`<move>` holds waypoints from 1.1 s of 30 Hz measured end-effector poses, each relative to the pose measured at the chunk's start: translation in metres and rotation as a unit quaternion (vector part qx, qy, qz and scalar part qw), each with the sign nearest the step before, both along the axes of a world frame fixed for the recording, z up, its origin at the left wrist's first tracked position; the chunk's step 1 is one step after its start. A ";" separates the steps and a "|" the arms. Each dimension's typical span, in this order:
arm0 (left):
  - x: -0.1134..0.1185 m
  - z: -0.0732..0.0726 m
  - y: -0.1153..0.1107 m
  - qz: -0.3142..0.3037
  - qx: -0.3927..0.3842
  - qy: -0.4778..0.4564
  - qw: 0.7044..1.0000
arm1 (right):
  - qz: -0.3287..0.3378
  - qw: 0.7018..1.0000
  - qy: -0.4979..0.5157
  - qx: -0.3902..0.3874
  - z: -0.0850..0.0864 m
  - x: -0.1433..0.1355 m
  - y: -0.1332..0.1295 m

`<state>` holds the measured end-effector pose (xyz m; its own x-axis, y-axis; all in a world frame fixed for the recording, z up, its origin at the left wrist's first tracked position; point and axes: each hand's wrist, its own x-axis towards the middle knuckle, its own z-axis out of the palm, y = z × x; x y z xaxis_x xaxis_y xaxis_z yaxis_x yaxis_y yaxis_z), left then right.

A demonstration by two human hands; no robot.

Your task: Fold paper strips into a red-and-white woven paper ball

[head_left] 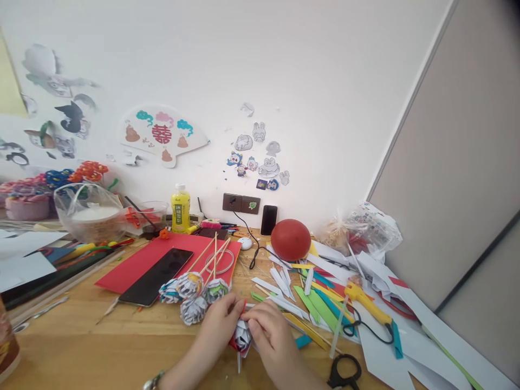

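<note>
Close to the table's front edge, my left hand (221,320) and my right hand (271,331) meet around a white and red paper flower (242,336). Fingers of both hands are closed and pinch its upper part, where some red paper shows. A short thin piece pokes out below the flower. Just left of my hands lie several folded paper flowers (194,310) on wooden sticks (215,254), mostly white with coloured bits. The sticks point away from me across a red sheet (134,265), next to a black phone (158,276).
Paper strips (311,303) in several colours cover the right side, along with a yellow glue gun (368,303) and black-handled scissors (345,371). Toward the wall stand a red balloon (290,239), an upright phone (268,220), a yellow bottle (180,210) and a plastic bag (89,214).
</note>
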<state>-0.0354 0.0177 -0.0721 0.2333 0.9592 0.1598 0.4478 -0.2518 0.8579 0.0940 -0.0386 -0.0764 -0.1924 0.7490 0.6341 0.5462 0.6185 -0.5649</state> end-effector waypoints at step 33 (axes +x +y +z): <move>-0.006 0.008 0.004 0.006 -0.037 -0.150 0.988 | -0.132 0.983 -0.071 0.103 -0.018 0.006 0.007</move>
<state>-0.0417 0.0216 -0.0643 0.1752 0.9733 0.1484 0.1739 -0.1790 0.9684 0.1002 -0.0317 -0.0942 -0.1057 0.6428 0.7587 0.7673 0.5380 -0.3489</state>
